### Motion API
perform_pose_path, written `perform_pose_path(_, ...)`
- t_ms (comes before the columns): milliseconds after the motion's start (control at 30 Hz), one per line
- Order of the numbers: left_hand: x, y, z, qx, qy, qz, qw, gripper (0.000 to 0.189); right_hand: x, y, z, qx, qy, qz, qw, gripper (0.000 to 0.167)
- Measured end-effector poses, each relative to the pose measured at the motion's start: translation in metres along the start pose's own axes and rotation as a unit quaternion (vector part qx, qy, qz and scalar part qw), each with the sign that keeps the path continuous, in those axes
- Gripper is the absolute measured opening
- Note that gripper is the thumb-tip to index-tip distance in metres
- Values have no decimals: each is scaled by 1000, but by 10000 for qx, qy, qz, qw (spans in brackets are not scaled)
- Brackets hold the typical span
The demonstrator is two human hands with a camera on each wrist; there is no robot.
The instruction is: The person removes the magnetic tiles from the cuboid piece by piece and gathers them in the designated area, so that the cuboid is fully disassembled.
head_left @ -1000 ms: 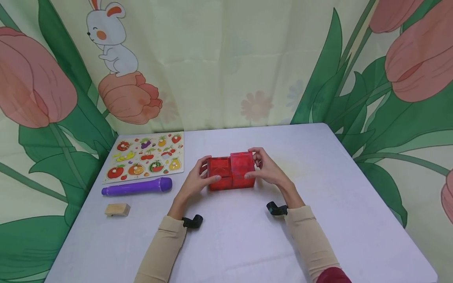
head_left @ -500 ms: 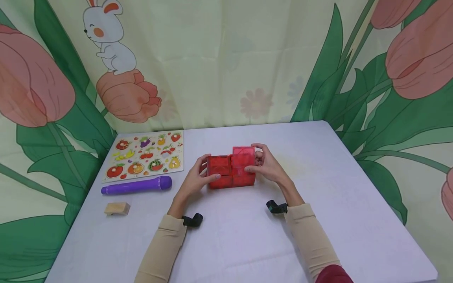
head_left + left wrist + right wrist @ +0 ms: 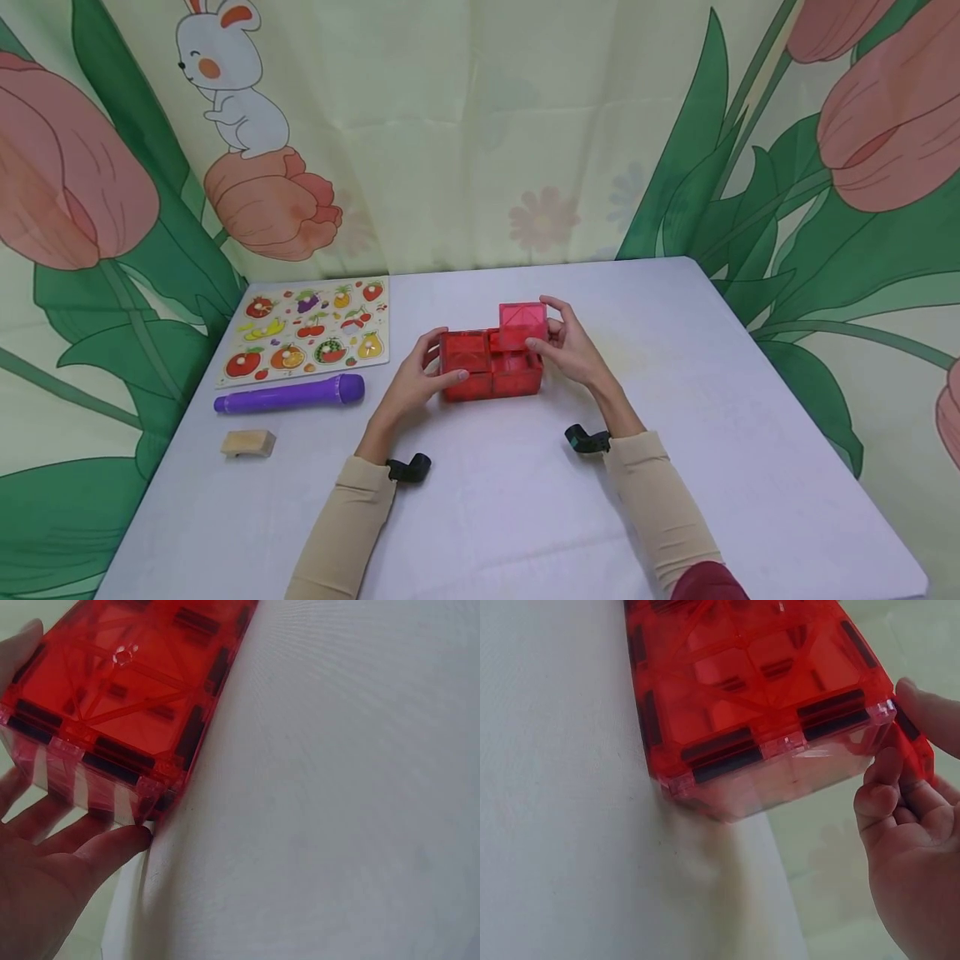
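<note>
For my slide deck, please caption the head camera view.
Left fingers grip one end of a red translucent box; right fingers hold a red square tile at the other.

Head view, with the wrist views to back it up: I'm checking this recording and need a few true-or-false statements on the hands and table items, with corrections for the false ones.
1. The left hand grips the left end of the red box. True.
2. The right hand holds a square red tile. True.
3. The square red tile is over the left half of the red box. False: it is at the right half, toward the far side.
4. The purple stick lies between the fruit board and the wooden block. True.
5. The wooden block sits on the fruit board. False: it rests on the white table.
</note>
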State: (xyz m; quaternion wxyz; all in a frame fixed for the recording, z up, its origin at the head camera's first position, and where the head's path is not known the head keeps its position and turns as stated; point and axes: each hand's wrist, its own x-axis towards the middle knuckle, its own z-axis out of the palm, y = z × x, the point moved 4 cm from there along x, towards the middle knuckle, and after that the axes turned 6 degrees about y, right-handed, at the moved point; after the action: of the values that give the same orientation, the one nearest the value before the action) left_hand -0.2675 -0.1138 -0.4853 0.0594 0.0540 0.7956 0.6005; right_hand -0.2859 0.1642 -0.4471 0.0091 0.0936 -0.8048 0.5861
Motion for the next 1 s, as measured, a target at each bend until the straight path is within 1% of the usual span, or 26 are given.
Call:
perform_pose_path(167, 0, -1, 0, -40, -8, -11, 10000, 90, 4, -1, -6, 129, 179, -58, 9997, 80)
perform_pose_path(367, -1, 0, -1, -64, 21, -6, 10000, 89, 12, 4, -15, 268, 576, 92, 9979, 80)
perform_pose_path(633, -2, 1, 0, 11, 75, -83, 9999, 89, 25, 14, -27, 91, 1119, 390, 9929, 70)
perform_pose_path(800, -2, 1, 0, -2, 92, -42, 9999, 88, 33, 21, -33, 12, 1427, 554, 9882, 65)
perform_pose_path(900, -2, 1, 0, -30, 62, 1, 10000, 88, 39, 26, -37, -69, 1561, 679, 9854, 65)
perform_pose_path(1000, -1, -1, 1, -46, 45, 10, 10000, 88, 46, 32, -42, -180, 1611, 839, 9832, 66)
